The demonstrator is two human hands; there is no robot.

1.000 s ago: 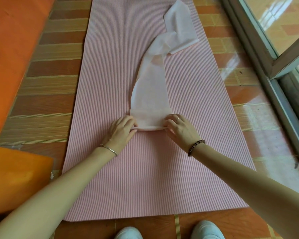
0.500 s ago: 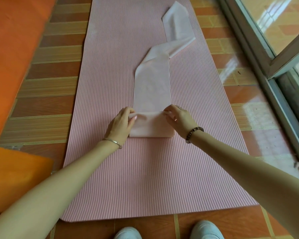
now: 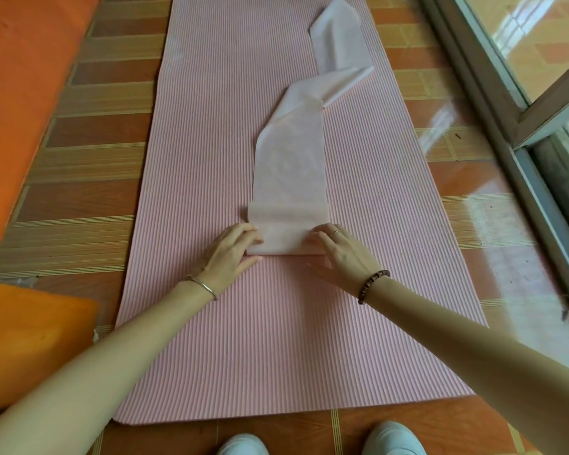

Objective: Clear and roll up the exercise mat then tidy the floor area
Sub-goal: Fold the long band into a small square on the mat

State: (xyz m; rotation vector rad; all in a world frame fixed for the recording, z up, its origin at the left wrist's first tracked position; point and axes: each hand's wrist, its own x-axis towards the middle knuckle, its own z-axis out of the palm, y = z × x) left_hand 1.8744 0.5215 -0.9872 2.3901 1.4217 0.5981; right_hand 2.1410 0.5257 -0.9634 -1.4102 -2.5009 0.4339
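Head view: the pink ribbed exercise mat (image 3: 276, 339) lies flat beneath both wrists. The left hand (image 3: 225, 254) and right hand (image 3: 339, 257) pinch the side edges of the resistance band (image 3: 288, 178) at its folded near end, which sits between the fingers. Beyond the fingertips, its loose length runs twisted toward the right.

Bare forearms reach in from the lower corners. Thin silver bangle (image 3: 201, 286) on the left wrist, dark beaded bracelet (image 3: 372, 285) on the right, slim ring (image 3: 334, 232) on the right hand (image 3: 344, 261). White shoes (image 3: 391, 439) at the bottom edge.
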